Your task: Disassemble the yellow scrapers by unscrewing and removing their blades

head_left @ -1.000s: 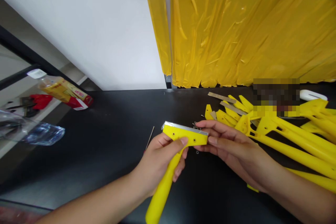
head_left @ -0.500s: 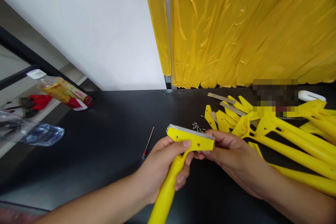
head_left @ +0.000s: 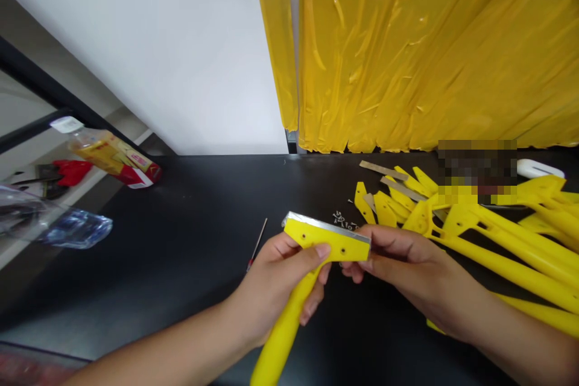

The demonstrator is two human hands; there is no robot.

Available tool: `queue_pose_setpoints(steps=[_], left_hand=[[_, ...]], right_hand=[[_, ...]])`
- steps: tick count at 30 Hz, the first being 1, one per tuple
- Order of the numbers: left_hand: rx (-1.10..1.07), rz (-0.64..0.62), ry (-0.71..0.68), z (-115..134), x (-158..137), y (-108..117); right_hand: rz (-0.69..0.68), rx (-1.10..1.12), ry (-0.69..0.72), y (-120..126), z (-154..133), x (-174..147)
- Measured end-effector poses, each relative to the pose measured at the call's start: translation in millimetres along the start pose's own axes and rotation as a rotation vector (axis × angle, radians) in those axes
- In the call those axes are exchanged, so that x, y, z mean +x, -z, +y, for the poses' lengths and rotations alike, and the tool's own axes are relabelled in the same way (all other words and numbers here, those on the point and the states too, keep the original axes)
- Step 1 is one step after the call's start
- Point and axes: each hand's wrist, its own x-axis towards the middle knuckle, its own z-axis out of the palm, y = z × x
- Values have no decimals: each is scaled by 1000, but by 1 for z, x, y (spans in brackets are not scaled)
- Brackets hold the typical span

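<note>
A yellow scraper (head_left: 289, 319) with a silver metal strip along the top edge of its head is held up over the black table. My left hand (head_left: 284, 277) wraps round its neck, thumb pressed on the head between two small holes. At the head's right end, my right hand (head_left: 393, 259) pinches the corner between thumb and fingers. Behind the head lie several small screws (head_left: 344, 221). A screwdriver (head_left: 257, 244) rests left of the scraper, its handle partly hidden by my left hand.
Yellow scraper handles (head_left: 511, 253) and loose yellow head plates (head_left: 386, 210) pile up at the right, with metal blades (head_left: 384, 169) among them. At the left are a drink bottle (head_left: 115, 157) and a clear plastic bag (head_left: 81, 226). A yellow plastic curtain (head_left: 407, 60) hangs behind the table.
The scraper's head has tipped slightly, so more of the metal strip shows. Both hands keep their hold, with the right fingers shifted a little at the corner. The view has moved slightly.
</note>
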Motion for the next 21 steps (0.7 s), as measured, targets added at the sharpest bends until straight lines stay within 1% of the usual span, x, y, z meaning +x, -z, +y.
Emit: queue_pose_setpoints(steps=[2,5,8,10,16,21], left_hand=[[48,32,-24,3,-1,1],[121,52,-34,6,0,2],[152,50,-24,6,1,3],[167,47,-7,6,3,4],[272,76,19,5,3,4],[296,95,24,5,1,2]], right_hand=[[-27,46,-52,1,-5,-2],[-24,181,-145,1,-9,-4],[-17,244,-185,0,-9,-4],[-22,213,-182,0,-7,-3],[19,-43,-117,2,-6,1],[23,-90,-91,2,-7,1]])
